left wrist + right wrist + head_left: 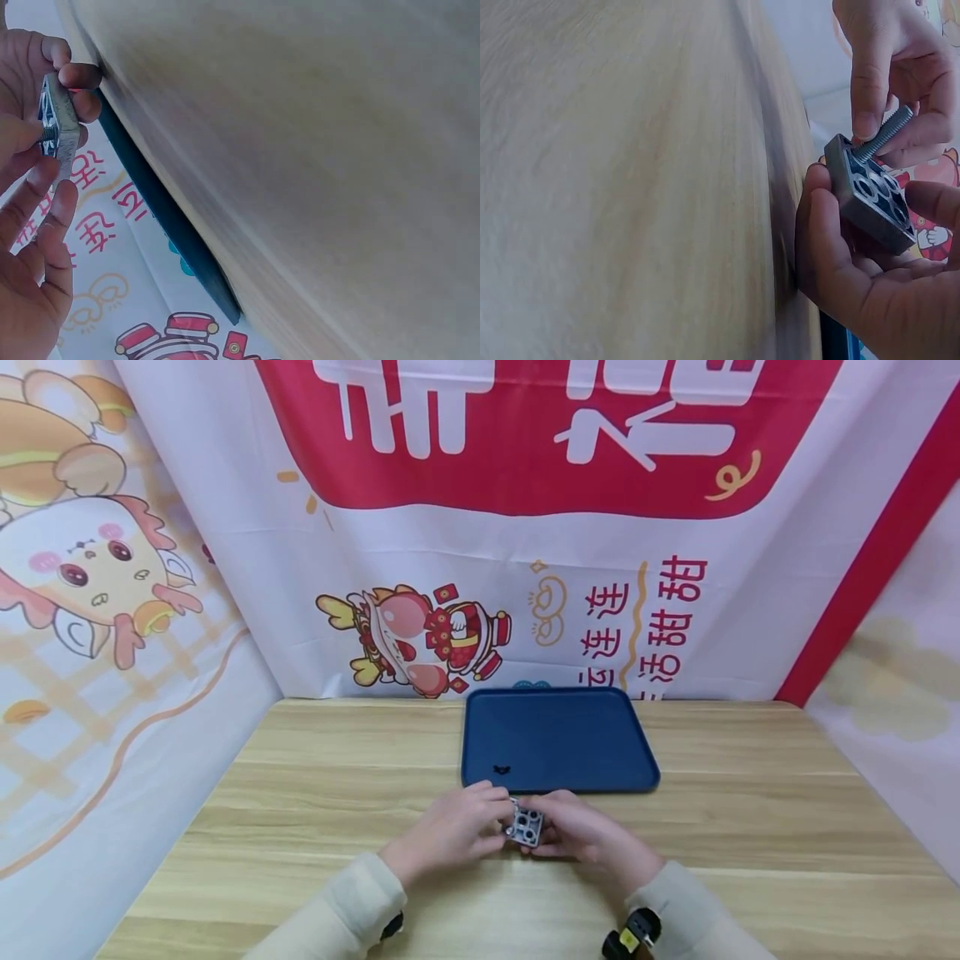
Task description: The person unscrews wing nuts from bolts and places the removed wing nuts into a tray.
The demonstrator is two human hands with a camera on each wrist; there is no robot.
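Note:
Above the table, just in front of the tray, my right hand holds a small square metal block by its edges. The block has several round rings on its face, clearer in the right wrist view. A threaded metal bolt stands out of one corner of the block. My left hand pinches this bolt between thumb and finger, close to the block. In the left wrist view the block appears edge-on between both hands. The bolt's far end inside the block is hidden.
A dark blue tray lies at the back of the wooden table. One small black piece rests near its front left corner. Printed cloths hang behind the table and at its sides.

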